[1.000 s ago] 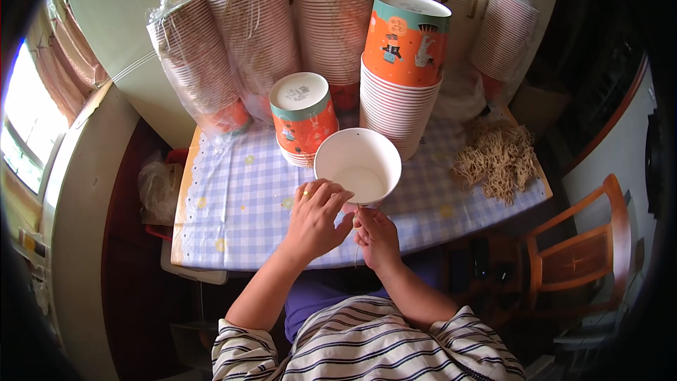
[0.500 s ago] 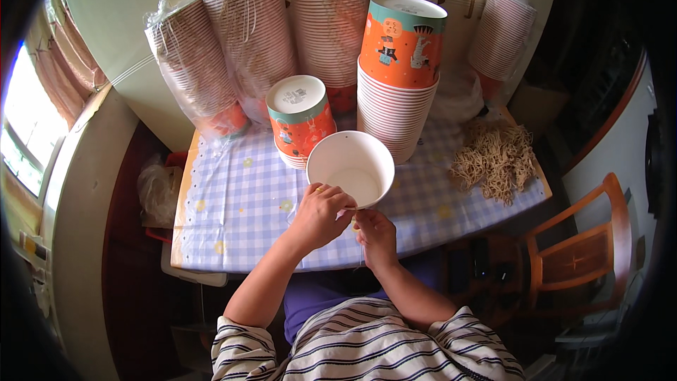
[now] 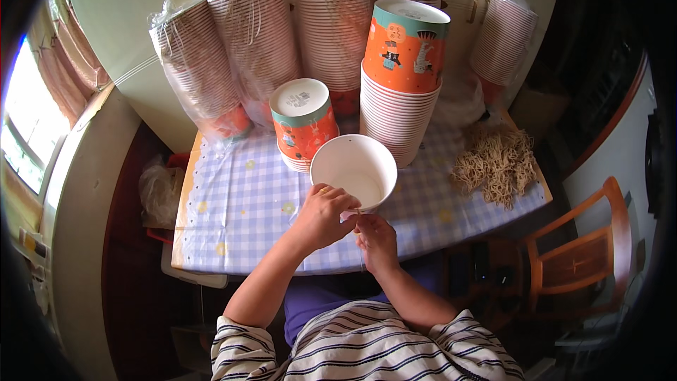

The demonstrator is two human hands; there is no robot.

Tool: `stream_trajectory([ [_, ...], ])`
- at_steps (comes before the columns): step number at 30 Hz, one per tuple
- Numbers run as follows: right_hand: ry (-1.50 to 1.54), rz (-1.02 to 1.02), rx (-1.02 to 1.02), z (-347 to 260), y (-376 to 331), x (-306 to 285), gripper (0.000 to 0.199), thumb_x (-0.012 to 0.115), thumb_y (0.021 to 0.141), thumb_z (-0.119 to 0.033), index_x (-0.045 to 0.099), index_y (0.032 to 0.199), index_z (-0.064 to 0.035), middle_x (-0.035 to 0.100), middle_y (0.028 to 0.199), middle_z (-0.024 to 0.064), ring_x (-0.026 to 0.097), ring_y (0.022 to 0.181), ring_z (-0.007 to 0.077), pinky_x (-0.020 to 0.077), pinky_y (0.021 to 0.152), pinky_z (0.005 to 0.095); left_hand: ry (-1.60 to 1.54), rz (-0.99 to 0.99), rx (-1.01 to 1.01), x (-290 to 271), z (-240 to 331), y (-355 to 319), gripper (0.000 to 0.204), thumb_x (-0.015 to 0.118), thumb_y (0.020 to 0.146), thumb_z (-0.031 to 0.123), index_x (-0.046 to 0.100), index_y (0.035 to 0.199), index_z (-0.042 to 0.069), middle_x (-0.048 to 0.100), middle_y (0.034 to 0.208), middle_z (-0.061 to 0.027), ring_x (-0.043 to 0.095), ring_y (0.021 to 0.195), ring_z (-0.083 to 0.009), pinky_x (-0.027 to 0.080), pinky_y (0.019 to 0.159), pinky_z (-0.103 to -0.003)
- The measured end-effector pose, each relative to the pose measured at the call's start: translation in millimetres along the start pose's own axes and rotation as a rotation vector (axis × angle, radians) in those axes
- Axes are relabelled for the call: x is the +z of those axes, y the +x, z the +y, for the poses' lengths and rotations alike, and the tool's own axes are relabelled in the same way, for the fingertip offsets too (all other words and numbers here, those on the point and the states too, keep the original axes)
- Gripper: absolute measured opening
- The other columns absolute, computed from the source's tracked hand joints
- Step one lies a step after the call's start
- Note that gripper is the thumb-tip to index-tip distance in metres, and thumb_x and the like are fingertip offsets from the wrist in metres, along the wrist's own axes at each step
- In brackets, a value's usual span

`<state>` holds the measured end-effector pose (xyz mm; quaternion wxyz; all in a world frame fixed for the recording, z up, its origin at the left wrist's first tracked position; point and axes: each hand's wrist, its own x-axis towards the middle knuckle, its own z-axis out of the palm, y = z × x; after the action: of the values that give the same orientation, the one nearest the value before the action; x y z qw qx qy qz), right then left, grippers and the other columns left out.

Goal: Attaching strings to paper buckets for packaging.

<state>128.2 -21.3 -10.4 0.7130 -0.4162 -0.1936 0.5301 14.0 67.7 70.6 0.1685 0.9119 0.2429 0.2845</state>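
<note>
An open white paper bucket (image 3: 355,169) stands mouth up at the near middle of the table, a small hole showing near its far rim. My left hand (image 3: 322,217) is closed at the bucket's near rim, fingers over the edge. Just to its right, my right hand (image 3: 377,241) pinches a thin cord against the outside of that rim; the cord's tail hangs below the fingers. The fingertips of both hands meet there, hiding most of the cord. Behind the bucket stand a short upside-down stack of orange and green buckets (image 3: 305,125) and a taller stack (image 3: 398,109).
A heap of tan cords (image 3: 497,168) lies at the table's right. Several plastic-wrapped bucket stacks (image 3: 255,42) line the back. A blue checked cloth (image 3: 240,222) covers the table. A wooden chair (image 3: 575,254) stands at the right, a red crate (image 3: 178,161) at the left.
Both hands stay at the near rim, with the fingertips shifted slightly. The whole view has moved a little.
</note>
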Motion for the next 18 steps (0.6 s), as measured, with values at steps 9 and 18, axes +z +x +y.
stream_trajectory([
  [9,0.072,-0.021,0.040,-1.0,-2.4,2.1,0.018,0.064,0.088,-0.019,0.061,0.090,-0.0015,0.056,0.076,0.0031,0.041,0.054,0.0050,0.0324,0.049,0.0197,-0.068,0.007,0.011,0.9,0.7,1.0,0.028,0.067,0.069,0.010,0.063,0.097,0.011,0.066,0.082,-0.0029,0.064,0.081,-0.0207,0.040,0.091,-0.038],
  [18,0.061,-0.036,0.043,-1.6,-3.1,3.5,0.012,0.059,0.088,-0.013,0.060,0.095,-0.0038,0.056,0.074,0.0020,0.035,0.049,0.0023,0.0299,0.046,0.0201,-0.021,-0.012,0.015,1.2,2.3,2.1,0.026,0.067,0.072,0.009,0.063,0.097,0.011,0.067,0.082,-0.0023,0.065,0.083,-0.0194,0.041,0.096,-0.041],
])
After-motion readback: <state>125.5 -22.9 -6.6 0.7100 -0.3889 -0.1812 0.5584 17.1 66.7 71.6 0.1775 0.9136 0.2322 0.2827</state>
